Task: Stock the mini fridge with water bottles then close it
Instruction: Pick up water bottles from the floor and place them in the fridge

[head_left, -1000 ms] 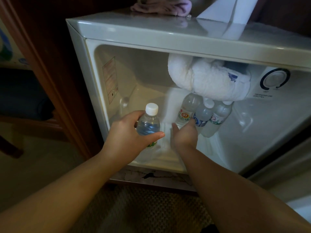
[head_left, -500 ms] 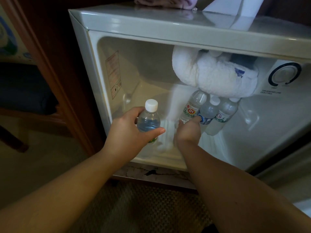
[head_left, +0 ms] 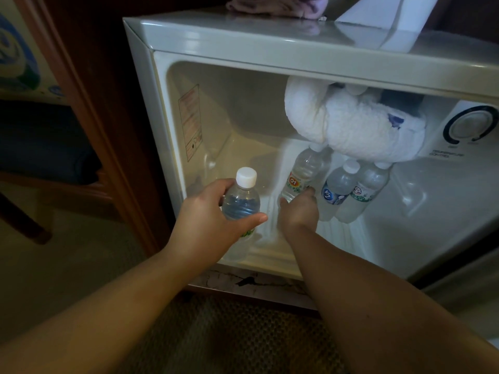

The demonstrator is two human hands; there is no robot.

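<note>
The white mini fridge stands open in front of me. My left hand grips a small white-capped water bottle upright at the front left of the fridge floor. My right hand is closed around the base of a bottle with a red and orange label, which leans back. Two more bottles, one with a blue label and one with a green label, stand just right of it. Their caps sit under a thick lump of frost.
A temperature dial sits at the fridge's upper right. A pink cloth and white paper lie on top. Dark wooden furniture stands at the left. Brown carpet lies below the fridge.
My right hand has reached further in and closed on the red-labelled bottle's base. My left hand keeps the white-capped bottle in about the same place. The view has shifted slightly closer.
</note>
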